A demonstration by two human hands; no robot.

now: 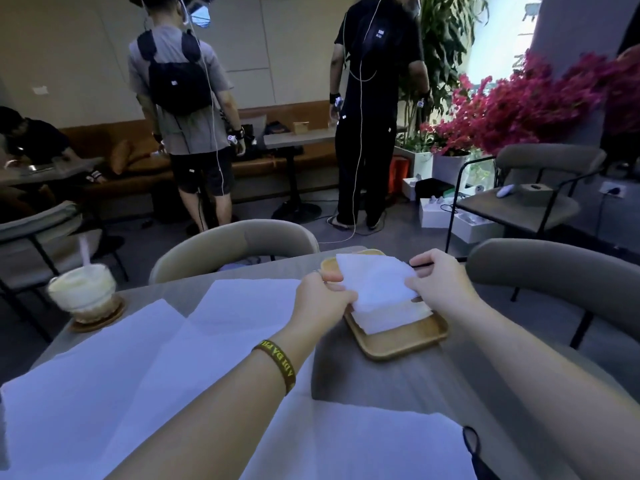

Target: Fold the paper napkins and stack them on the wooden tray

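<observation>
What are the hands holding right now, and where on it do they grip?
A folded napkin, held over the stack on the wooden tray: the left hand grips its left edge, the right hand pinches its right edge.

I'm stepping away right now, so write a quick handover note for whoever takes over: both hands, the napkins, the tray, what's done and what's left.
Left hand: grips the left edge of a folded napkin.
Right hand: pinches its right edge.
That napkin is held over the stack on the wooden tray, not yet let go.
Done: a stack of folded napkins is on the tray.
Left: set this one down, then fold and stack the unfolded napkins spread on the table.
</observation>
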